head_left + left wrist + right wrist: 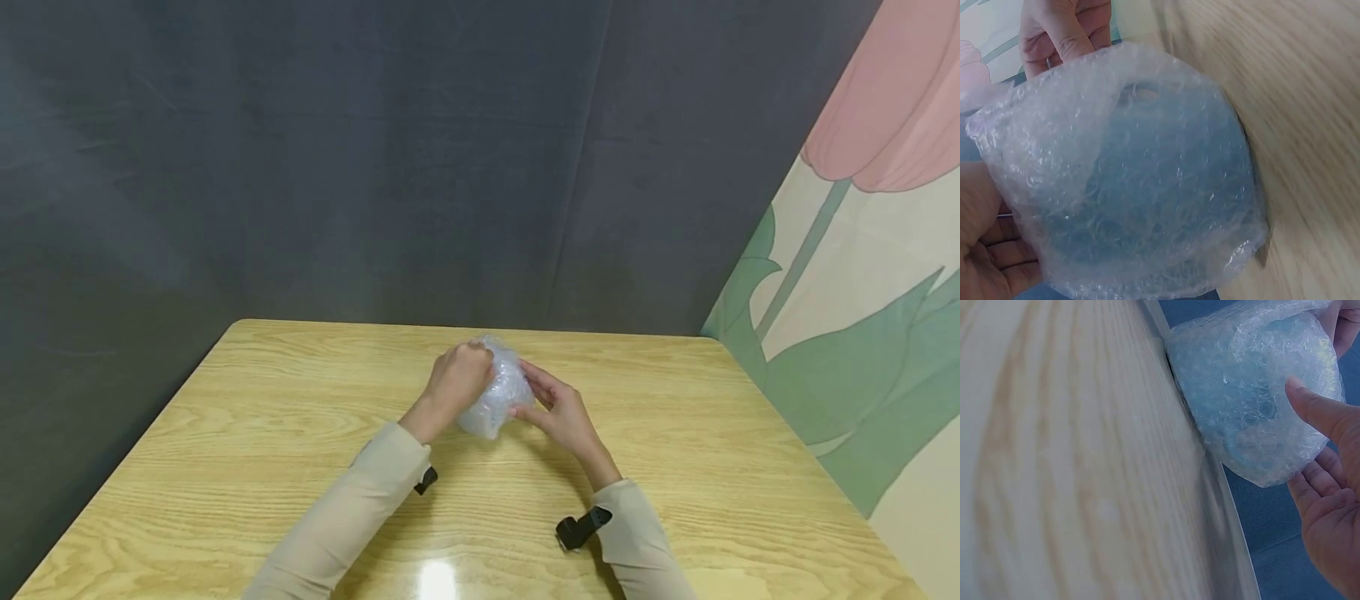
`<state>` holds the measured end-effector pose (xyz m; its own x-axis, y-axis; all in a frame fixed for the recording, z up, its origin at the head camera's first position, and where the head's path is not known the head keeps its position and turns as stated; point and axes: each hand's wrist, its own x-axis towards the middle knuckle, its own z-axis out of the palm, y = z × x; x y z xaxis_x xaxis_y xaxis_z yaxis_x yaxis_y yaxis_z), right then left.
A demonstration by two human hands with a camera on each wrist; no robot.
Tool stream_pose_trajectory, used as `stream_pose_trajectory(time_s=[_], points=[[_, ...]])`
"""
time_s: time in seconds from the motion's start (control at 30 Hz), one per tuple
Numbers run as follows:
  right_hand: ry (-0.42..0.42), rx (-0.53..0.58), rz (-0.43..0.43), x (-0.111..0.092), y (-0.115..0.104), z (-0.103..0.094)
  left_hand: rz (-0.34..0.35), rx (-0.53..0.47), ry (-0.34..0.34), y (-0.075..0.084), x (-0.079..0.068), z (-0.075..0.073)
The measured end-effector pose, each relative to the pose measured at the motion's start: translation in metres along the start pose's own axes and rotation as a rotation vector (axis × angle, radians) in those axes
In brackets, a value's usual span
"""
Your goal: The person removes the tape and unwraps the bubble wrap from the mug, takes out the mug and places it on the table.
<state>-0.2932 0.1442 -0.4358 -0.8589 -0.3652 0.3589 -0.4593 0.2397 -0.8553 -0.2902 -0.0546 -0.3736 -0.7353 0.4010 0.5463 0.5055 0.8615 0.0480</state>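
Observation:
A bundle of clear bubble wrap (504, 390) stands on the table between both hands. Through its layers shows a pale blue thing with a rounded outline (1166, 162), its kind blurred by the bubbles. My left hand (459, 377) has its fingers curled at the bundle's upper left edge, gripping the wrap there; the left wrist view shows these fingers (1013, 256) partly behind the plastic. From the right, my right hand (561, 410) holds the bundle's side, the thumb (1313, 406) on the near face and the other fingers round the edge.
The light wood-grain table (285, 417) reaches around the bundle on all sides. Behind it hangs a dark curtain (450, 167), and a wall with a painted tulip (847, 275) stands at the right. Small black cameras (581, 529) sit on the wrists.

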Motion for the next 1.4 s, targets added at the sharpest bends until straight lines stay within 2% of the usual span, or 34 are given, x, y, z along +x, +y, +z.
stream_pose_trajectory(time_s=[0.27, 0.5, 0.57, 0.87, 1.03, 1.17, 1.33, 1.4], points=[[0.000, 0.007, -0.014, -0.001, 0.002, 0.000, 0.057, -0.001, -0.041, -0.003, 0.004, -0.003], [-0.002, 0.001, 0.006, 0.000, 0.000, -0.001, 0.097, -0.047, -0.199, -0.009, 0.013, -0.016], [0.000, 0.002, 0.006, 0.000, 0.000, -0.001, 0.105, -0.048, -0.226, -0.012, 0.016, -0.019], [0.003, -0.007, -0.012, 0.000, 0.001, 0.001, 0.157, -0.035, -0.271, -0.023, 0.027, -0.023], [0.004, 0.000, -0.012, 0.001, 0.002, 0.001, 0.139, -0.076, -0.316, -0.025, 0.030, -0.026], [0.001, 0.004, -0.017, 0.001, 0.001, 0.000, 0.116, -0.123, -0.288, -0.026, 0.029, -0.026], [-0.002, 0.001, -0.022, 0.001, 0.001, 0.001, 0.090, -0.128, -0.146, -0.022, 0.019, -0.023], [0.000, -0.002, -0.025, 0.001, 0.002, 0.001, 0.069, -0.099, -0.100, -0.019, 0.013, -0.022]])
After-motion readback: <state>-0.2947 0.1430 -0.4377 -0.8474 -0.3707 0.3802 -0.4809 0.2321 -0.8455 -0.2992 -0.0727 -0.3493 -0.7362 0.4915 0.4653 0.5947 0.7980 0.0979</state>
